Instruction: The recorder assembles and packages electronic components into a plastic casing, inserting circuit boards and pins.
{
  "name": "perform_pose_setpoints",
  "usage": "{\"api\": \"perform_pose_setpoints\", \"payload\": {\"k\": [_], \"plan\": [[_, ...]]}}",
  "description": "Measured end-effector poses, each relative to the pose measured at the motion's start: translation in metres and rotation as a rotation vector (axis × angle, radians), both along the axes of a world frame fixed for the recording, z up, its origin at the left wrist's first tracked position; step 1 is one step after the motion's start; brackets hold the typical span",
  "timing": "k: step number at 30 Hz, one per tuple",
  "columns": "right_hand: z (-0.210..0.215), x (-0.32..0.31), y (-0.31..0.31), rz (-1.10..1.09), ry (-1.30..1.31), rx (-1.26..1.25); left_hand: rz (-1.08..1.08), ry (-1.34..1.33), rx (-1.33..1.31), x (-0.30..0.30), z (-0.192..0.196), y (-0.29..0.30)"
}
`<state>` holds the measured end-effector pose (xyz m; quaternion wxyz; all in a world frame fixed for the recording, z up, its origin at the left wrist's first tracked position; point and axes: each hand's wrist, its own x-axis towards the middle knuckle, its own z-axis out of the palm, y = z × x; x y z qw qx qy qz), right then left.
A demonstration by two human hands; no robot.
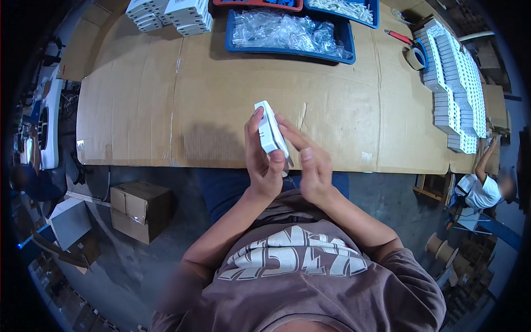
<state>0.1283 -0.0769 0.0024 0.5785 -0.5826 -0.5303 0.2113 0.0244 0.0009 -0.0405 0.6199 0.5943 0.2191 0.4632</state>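
Note:
A small white rectangular case (267,131) is tilted on its narrow side above the near edge of the table. My left hand (264,176) grips it, with fingers along the left face and the thumb at the lower end. Close against the case's right face are the straightened fingers of my right hand (315,169); whether they touch it is hard to tell. A thin dark edge shows below the case, between the two hands, too small to name.
Cardboard (221,122) covers the table. At the back are a blue bin (235,48) of clear plastic bags and stacked white boxes (188,14). Tape (416,58), a red-handled tool (398,37) and stacked white pieces (459,94) lie right. Two people work at the sides.

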Motion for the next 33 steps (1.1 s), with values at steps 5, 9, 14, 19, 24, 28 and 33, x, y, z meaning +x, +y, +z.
{"api": "perform_pose_setpoints", "payload": {"k": [5,9,14,19,24,28,33], "plan": [[0.035,0.011,0.014,-0.057,0.682,-0.351,0.033,-0.03,0.133,0.009,0.004,-0.002],[0.032,0.008,0.02,0.049,0.767,-0.428,0.034,0.016,0.138,0.006,0.016,0.005],[0.021,-0.017,0.02,0.025,0.788,-0.29,0.234,0.084,0.345,0.01,0.006,0.016],[0.027,-0.031,0.02,-0.109,0.806,-0.316,0.208,0.165,0.457,0.005,0.003,0.017],[0.031,-0.035,0.015,-0.054,0.843,-0.238,0.228,0.117,0.54,0.003,0.009,0.018],[0.03,-0.035,0.011,0.055,0.881,-0.179,0.283,0.04,0.452,0.002,0.007,0.017],[0.037,-0.035,0.007,0.09,0.782,-0.137,0.311,0.008,0.504,0.002,0.021,0.018]]}}
